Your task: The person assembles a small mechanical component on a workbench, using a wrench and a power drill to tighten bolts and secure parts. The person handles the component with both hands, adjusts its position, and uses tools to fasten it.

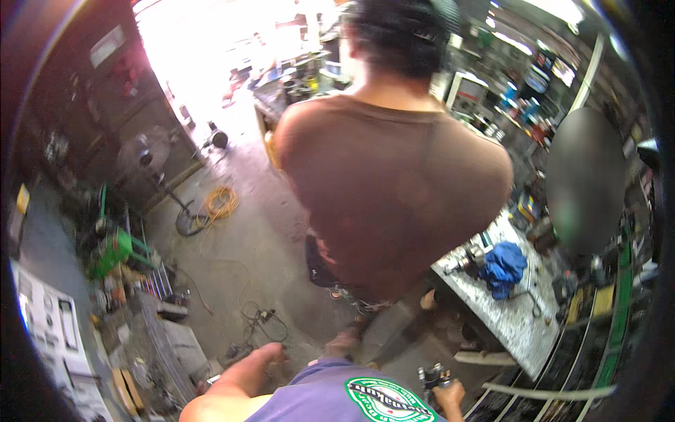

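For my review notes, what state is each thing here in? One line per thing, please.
Metal part: held in the right hand
Left hand: blurred, grip unclear
Orange cord: coiled on the floor
Blue cloth: bunched up on the workbench
Co-worker: upright, back turned
Doorway: open, washed out by glare

Overexposed doorway (200,53) — dark, curved edges

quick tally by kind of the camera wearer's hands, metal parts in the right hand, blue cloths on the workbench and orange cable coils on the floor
Wearer's hands, left hand and right hand: 2
Metal part: 1
Blue cloth: 1
Orange cable coil: 1
Total: 5
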A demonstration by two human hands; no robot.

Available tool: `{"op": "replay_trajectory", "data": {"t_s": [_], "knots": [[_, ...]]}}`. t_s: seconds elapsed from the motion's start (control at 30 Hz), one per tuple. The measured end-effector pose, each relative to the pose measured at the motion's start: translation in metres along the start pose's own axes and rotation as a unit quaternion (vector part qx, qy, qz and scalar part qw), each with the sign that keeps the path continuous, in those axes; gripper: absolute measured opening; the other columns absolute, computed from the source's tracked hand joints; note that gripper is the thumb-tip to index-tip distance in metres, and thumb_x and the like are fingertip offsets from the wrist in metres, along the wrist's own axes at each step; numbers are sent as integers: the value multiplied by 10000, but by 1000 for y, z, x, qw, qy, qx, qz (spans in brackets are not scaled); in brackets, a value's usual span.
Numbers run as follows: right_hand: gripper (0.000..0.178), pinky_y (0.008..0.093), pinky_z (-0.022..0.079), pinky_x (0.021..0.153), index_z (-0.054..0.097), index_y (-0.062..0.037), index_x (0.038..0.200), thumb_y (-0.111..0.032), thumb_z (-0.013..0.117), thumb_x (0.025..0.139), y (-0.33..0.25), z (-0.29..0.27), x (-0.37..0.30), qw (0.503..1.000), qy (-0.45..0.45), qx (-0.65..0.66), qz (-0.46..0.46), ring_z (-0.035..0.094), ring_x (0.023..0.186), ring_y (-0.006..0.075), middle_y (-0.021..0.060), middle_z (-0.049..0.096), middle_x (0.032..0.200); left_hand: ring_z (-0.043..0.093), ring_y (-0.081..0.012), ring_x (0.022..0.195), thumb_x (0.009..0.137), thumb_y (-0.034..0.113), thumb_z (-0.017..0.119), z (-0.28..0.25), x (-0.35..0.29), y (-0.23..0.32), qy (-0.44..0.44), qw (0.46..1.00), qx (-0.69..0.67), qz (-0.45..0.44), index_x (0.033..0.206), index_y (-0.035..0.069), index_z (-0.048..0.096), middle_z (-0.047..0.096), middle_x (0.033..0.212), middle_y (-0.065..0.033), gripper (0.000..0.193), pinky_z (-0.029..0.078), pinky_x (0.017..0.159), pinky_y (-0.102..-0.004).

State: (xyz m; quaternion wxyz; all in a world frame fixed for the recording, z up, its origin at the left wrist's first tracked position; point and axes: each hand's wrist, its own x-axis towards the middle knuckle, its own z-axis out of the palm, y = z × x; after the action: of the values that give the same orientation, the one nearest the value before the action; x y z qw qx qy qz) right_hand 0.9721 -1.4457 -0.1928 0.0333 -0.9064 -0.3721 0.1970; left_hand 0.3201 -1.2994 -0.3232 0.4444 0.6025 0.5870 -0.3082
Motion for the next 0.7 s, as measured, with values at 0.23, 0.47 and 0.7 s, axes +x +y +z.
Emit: {"op": "replay_trajectory", "data": {"t_s": [0.23, 0.47, 0.7], "knots": [[694, 521, 626, 987, 779, 21, 1123, -479, 954, 675, -79, 83, 48, 976, -135, -169, -31, 788, 1104, 428, 288, 793, 1176, 607, -374, 1499, 1053, 523, 744, 25, -31, -152, 5, 983, -130, -127, 1517, 44, 694, 648, 1602, -198, 669, 483, 1251, -479], [698, 516, 624, 997, 780, 23, 1142, -489, 946, 698, -319, 75, 60, 981, -123, -138, -64, 786, 1119, 424, 286, 791, 1195, 629, -391, 1467, 1028, 510, 766, -118, -76, -285, 132, 974, -167, -83, 1576, 43, 632, 671, 1556, -236, 732, 510, 1232, -498], [703, 512, 622, 1008, 782, 25, 1162, -500, 938, 720, -472, 72, 74, 986, -118, -103, -65, 783, 1133, 419, 283, 789, 1214, 650, -436, 1412, 995, 422, 806, -437, -43, -349, 304, 950, -53, -43, 1567, 12, 608, 699, 1490, -275, 731, 522, 1199, -507]]}}
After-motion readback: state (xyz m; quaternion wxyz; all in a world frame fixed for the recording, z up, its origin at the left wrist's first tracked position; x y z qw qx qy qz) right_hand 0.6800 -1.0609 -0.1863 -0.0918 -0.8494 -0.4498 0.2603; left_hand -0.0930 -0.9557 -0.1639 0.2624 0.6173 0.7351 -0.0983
